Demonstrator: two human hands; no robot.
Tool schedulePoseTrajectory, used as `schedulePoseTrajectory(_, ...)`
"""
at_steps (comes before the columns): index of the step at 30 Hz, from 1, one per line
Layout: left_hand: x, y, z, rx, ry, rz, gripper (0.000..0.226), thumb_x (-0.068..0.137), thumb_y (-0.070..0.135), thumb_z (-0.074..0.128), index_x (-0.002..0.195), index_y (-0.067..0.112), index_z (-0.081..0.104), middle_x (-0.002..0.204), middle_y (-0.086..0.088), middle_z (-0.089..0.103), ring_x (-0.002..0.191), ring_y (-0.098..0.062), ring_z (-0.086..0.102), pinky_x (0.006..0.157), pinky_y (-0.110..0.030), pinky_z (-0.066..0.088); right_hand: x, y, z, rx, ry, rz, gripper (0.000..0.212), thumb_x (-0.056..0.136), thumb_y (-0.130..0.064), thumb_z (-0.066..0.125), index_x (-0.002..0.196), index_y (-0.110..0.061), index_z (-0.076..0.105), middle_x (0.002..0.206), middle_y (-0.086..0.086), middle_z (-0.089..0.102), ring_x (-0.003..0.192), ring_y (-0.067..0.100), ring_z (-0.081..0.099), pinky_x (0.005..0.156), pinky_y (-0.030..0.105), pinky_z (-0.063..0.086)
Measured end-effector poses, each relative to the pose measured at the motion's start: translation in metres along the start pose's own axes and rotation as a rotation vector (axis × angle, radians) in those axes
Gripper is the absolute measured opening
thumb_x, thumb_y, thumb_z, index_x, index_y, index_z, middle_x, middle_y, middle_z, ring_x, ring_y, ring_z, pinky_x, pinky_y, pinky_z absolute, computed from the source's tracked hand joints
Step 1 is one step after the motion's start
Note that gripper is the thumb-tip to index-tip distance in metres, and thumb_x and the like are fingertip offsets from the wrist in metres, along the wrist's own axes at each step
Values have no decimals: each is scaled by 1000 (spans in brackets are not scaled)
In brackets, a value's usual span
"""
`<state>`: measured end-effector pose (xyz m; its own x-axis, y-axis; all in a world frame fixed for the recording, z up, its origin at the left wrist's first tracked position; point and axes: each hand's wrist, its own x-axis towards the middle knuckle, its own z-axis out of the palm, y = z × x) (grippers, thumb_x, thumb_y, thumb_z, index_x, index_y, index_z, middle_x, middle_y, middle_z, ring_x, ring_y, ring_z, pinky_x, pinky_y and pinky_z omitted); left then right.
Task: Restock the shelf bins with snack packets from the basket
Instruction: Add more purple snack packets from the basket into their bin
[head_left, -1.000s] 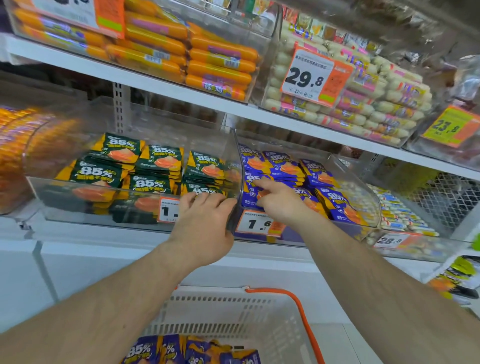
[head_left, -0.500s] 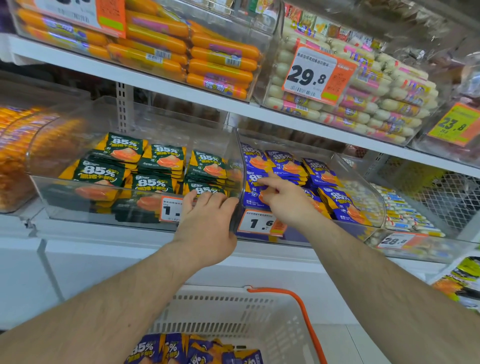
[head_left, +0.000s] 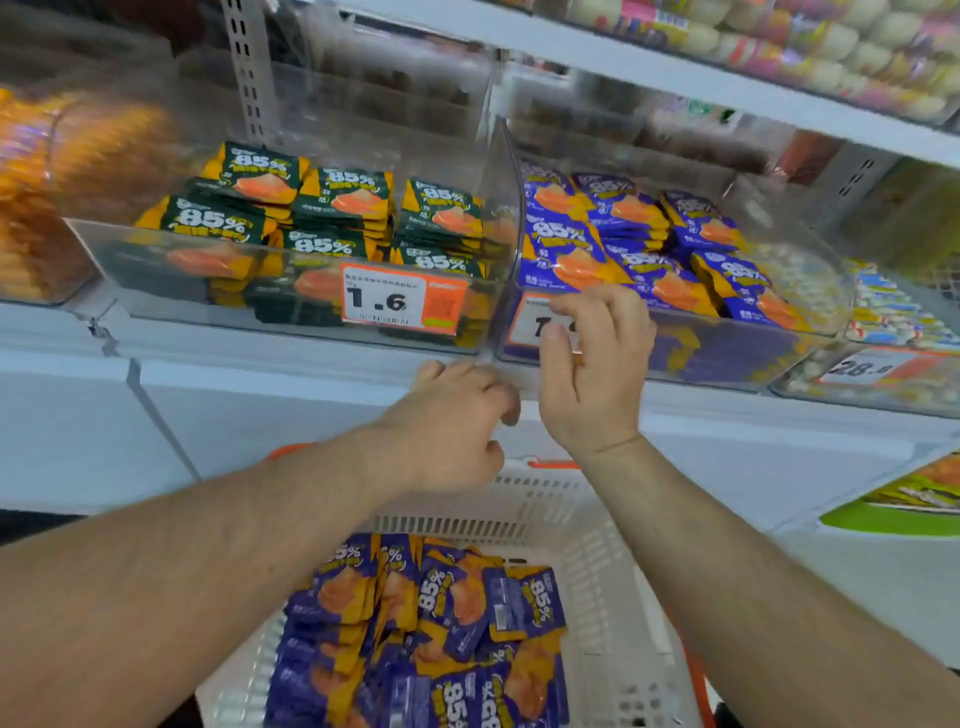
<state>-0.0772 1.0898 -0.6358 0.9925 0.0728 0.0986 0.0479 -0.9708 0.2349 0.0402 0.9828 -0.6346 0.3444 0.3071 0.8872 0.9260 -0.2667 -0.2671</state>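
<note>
Filling the white basket, glossy purple-and-orange snack packets read 85%.

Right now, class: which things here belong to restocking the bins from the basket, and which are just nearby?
Job:
basket
purple packets
purple bin
left hand
right hand

Nearby:
green bin
green packets
price tag
orange snacks
</note>
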Motion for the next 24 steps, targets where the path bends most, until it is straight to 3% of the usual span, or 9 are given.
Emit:
schedulePoseTrajectory(2,-5,-4,10,70,-355,-1,36,94,32,52,130,28,54,131,2,51,125,-20,39,100,-36,26,-42,6,13,50,-103,150,24,91,-19,48,85,-4,66,88,11,62,85,29,54,74,39,39)
schedulePoseTrajectory(5,-10,-10,29,101,-706,-38,34,98,30,48,130,26,57,125,-1,58,100,-20,55,83,-32,43,-115,23,33,84,-542,546,26,100,-19,43,86,-6,60,81,6,58,82,26,52,69,33,34)
schedulePoseTrajectory(9,-6,-16,60,117,-825,-67,8,92,22,46,95,21,54,92,-6,56,70,-21,45,59,-31,40,-212,48,44,-15,-1163,840,31,105,-29,38,87,-11,56,69,6,56,67,29,59,61,40,45)
schedulePoseTrajectory(11,-2,-15,72,124,-850,-51,3,93,23,46,91,22,48,88,-2,49,67,-20,40,58,-30,35,-250,52,39,-69,-1257,921,38,101,-31,39,67,-15,46,58,4,46,52,24,47,51,36,37)
schedulePoseTrajectory(13,1,-13,82,110,-880,-34,8,94,21,46,89,16,50,84,-5,50,63,-20,39,58,-29,35,-276,57,28,-143,-1373,934,32,96,-32,42,68,-18,43,60,3,46,51,20,43,50,32,33)
schedulePoseTrajectory(16,4,-13,93,84,-947,-42,22,96,23,47,109,10,58,107,-10,62,83,-23,54,73,-35,47,-292,71,18,-215,-1530,940,30,91,-39,55,107,-15,62,99,7,63,86,26,61,74,41,53)
schedulePoseTrajectory(19,9,-11,96,86,-992,-72,32,98,27,48,126,15,56,121,-8,61,107,-27,60,88,-41,51,-306,81,19,-437,-1647,863,99,75,-76,59,151,-21,30,156,10,28,142,32,31,113,50,29)
schedulePoseTrajectory(21,13,-11,100,82,-1004,-66,33,98,28,47,126,15,58,122,-8,62,108,-27,61,92,-44,53,-315,78,23,-469,-1680,945,130,62,-91,56,157,-15,8,164,13,3,150,34,10,118,53,16)
schedulePoseTrajectory(24,17,-12,103,65,-1003,-71,34,98,31,47,128,18,56,124,-5,61,109,-25,60,95,-42,52,-329,73,31,-504,-1686,979,140,61,-89,59,156,-10,-6,163,17,-10,151,36,0,119,58,9)
